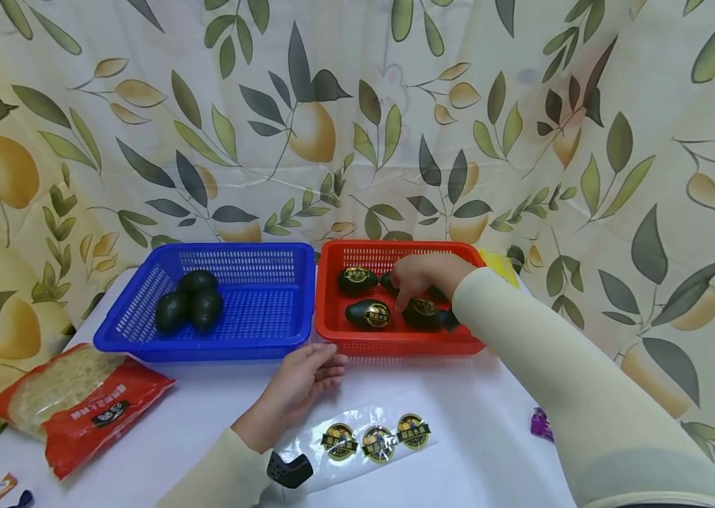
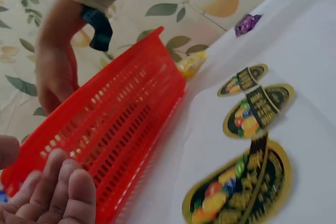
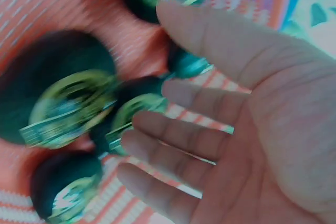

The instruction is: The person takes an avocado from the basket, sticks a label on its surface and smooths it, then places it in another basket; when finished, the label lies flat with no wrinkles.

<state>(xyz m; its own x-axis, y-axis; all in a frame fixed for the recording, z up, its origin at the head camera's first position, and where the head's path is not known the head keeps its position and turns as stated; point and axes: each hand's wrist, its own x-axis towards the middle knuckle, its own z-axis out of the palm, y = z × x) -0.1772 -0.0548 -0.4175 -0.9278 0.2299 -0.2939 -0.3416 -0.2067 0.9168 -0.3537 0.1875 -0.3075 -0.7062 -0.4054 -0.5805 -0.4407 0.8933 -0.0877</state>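
Note:
A red basket (image 1: 395, 346) holds several dark oval fruits with gold round stickers, one at the front (image 1: 368, 314) and one at the back (image 1: 357, 279). My right hand (image 1: 424, 279) reaches into it from the right, above another stickered fruit (image 1: 422, 312). In the right wrist view, blurred, that hand (image 3: 157, 87) is spread, palm showing, fingers straight, holding nothing, over the fruits (image 3: 63, 103). My left hand (image 1: 307, 377) rests on the white table, fingers relaxed, at the red basket's front wall (image 2: 115, 124). A clear sheet with three gold stickers (image 1: 376, 441) lies before it.
A blue basket (image 1: 256, 346) left of the red one holds three dark fruits without stickers (image 1: 189, 303). A red noodle bag (image 1: 78, 402) lies front left. A purple wrapper (image 1: 540, 423) sits at the right, a yellow object (image 1: 500, 264) behind the red basket.

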